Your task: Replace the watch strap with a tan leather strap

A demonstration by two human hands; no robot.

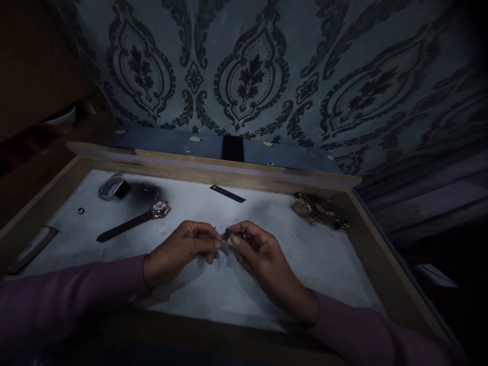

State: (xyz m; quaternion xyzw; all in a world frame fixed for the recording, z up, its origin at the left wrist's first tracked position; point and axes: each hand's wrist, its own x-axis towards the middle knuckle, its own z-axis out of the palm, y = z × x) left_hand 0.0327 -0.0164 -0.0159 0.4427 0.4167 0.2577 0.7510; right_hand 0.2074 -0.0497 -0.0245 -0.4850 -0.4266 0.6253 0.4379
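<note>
My left hand (179,251) and my right hand (263,256) meet low over the middle of a white-bottomed, wood-rimmed tray (244,173). Both are closed in a pinch. Between the fingertips is a small dark flat piece (226,235), gripped by my right thumb and fingers. My left fingertips press together at its left side; whether they grip it too is hard to see in the dim light. Left of my hands lies a round-faced watch (160,209) with one dark strap stretched out. A dark snap-off knife blade (227,193) lies beyond my fingers.
A silvery-banded watch (113,188) stands at the back left, near a small dark curved bit (81,210). Several watches, one gold-coloured (302,206), are bunched at the back right. A long curved object (34,249) lies by the left wall. Patterned fabric (251,76) rises behind.
</note>
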